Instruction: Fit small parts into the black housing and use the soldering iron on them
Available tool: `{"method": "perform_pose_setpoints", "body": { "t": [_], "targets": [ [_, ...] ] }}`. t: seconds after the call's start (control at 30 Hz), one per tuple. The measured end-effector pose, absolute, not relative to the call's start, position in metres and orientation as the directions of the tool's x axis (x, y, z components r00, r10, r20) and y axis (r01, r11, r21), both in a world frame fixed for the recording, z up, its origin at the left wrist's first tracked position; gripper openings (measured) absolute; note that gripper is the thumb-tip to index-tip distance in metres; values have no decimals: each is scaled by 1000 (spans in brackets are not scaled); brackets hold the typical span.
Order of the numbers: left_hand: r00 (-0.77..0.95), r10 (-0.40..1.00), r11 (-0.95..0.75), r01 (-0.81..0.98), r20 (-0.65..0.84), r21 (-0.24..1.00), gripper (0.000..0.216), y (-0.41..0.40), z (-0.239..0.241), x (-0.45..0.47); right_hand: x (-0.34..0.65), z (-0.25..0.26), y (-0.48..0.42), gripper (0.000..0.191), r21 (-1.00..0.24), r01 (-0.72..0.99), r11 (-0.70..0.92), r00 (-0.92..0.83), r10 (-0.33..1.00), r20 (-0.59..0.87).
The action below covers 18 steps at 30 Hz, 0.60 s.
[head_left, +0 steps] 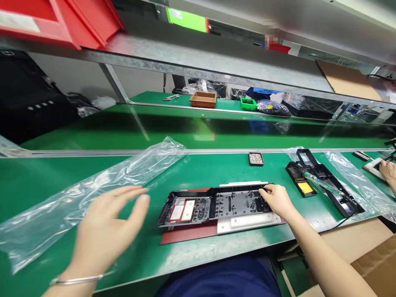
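A long black plastic panel [213, 205] lies on a white jig [247, 222] over a dark red mat [185, 234] at the bench's near edge. My right hand [277, 199] grips the panel's right end with its fingertips. My left hand [107, 231] hovers open and blurred above the bench, left of the panel, holding nothing; a thin bracelet sits on its wrist. It is just in front of a long clear plastic bag [93, 189].
A small black tray of screws [256, 158] sits behind the panel. A soldering iron stand [321, 181] with a yellow sponge lies to the right, with another clear bag [355, 181]. Another person's hand [388, 171] works at far right. Bins stand on the far bench.
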<state>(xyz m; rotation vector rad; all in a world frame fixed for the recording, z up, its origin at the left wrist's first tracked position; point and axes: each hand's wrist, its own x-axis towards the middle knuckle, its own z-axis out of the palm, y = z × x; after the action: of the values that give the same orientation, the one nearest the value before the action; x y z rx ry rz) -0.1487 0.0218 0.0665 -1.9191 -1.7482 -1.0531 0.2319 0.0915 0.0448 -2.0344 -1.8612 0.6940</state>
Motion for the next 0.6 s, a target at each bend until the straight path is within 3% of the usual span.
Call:
{"method": "perform_pose_setpoints", "body": {
  "t": [0.1,0.2,0.33,0.47,0.53,0.6],
  "targets": [
    [312,655,-499,863,688,84,18,29,56,-85,232,36,88,42,-516,842,-157,87,984,-158],
    [539,576,-667,744,614,-28,25,38,47,-31,228,33,84,36,-490,851,-192,137,980,-146],
    [676,457,-753,640,578,-154,31,49,34,3,220,36,82,33,-469,859,-207,161,977,-138],
    [698,384,-757,613,604,-227,41,57,17,3,224,37,82,39,-481,860,-169,115,983,-140],
    [708,348,-764,594,615,-251,45,62,10,0,236,35,81,37,-596,794,-118,116,992,-42],
    [725,302,-782,560,619,-274,45,67,3,-4,254,30,80,44,-810,579,-92,250,966,69]
  ]
}}
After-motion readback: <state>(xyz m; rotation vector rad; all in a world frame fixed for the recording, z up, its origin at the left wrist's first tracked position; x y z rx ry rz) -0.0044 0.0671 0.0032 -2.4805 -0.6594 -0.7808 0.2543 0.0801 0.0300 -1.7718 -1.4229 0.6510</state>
